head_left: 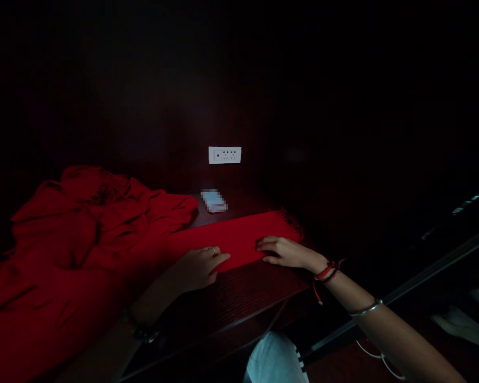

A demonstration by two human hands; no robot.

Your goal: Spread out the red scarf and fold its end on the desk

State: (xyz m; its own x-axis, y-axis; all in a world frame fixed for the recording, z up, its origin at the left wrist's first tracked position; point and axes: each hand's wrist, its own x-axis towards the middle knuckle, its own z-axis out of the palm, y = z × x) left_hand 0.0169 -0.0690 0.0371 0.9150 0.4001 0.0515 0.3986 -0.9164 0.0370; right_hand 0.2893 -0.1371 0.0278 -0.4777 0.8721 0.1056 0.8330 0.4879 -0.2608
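Note:
A red fringed scarf [239,236] lies across a dark wooden surface, its flat strip reaching to the right with the fringe at that end. To the left the red cloth spreads out and rises into a crumpled heap [91,213]. My left hand [199,267], with a ring on one finger, rests on the strip near its front edge, fingers stretched out. Farther right, my right hand [281,251] lies on the strip close to the fringed end, its fingers apart and slightly bent. Neither hand grips the cloth.
Behind the strip lies a small pale blurred item [214,201]. A white wall socket [225,155] is on the dark back panel. The dark wooden surface [239,292] ends at a front edge above my knee [277,359]. A white cable [369,350] shows at lower right.

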